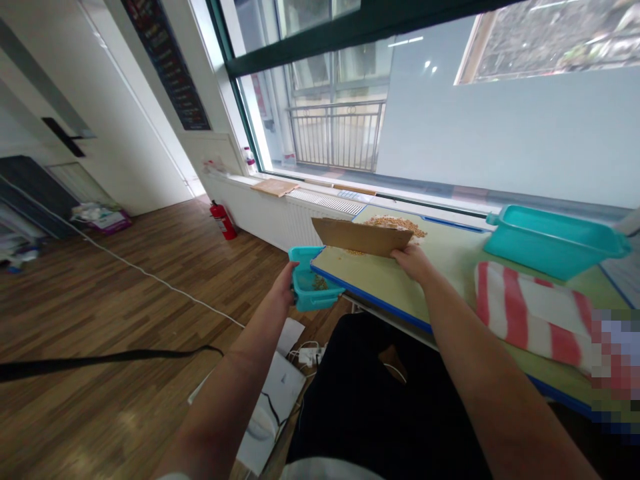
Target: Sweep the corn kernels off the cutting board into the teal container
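Note:
My left hand (286, 283) grips the left side of a small teal plastic bin (316, 301), held just below the table's left edge. A few bits lie on the bin's floor, too small to name. In my right hand (414, 260) is a piece of brown cardboard (363, 237), stood on its long edge across the table (370, 268). Behind the cardboard a heap of tan grains (397, 223) lies on the tabletop, partly hidden by it. Several loose grains show along the cardboard's lower edge.
A larger teal tub (557, 250) stands at the table's back right, with a red-and-white striped cloth (530, 313) before it. Below the window is a radiator (280, 217). A fire extinguisher (223, 220), a white cable (175, 287) and a power strip (311, 355) are on the floor.

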The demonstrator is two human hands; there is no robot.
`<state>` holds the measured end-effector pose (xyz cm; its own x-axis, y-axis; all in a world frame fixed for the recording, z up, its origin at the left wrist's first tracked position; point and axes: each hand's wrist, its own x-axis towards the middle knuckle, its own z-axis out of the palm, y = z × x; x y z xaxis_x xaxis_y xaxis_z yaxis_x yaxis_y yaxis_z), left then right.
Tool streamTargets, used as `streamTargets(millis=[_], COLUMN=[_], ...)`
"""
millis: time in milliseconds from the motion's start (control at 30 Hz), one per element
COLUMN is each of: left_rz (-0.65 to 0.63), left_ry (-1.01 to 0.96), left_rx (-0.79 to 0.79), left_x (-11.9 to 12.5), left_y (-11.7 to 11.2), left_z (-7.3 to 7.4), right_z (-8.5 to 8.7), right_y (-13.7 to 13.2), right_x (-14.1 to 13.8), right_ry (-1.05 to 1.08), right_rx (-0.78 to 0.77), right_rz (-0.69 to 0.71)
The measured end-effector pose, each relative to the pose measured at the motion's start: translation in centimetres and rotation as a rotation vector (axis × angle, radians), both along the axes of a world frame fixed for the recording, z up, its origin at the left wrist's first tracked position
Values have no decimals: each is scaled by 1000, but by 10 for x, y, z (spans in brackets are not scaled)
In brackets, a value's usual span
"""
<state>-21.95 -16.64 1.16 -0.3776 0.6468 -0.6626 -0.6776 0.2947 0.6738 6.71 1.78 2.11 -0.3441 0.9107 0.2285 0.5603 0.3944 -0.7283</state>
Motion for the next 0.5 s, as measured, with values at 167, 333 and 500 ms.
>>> streamTargets(millis=[167,333,500], left_rz=[-6,12,-42], left_ry=[10,4,-57], left_rx=[36,-8,-9], left_x=[5,9,8], left_y=[-3,-9,-16], left_z=[7,9,-2], right_z=[0,-2,-6], right_y=[-5,-6,-4], right_x=[0,-1,0], right_ry=[9,40,77], right_rx=[-32,-48,-48], right_rz=[-5,-4,17])
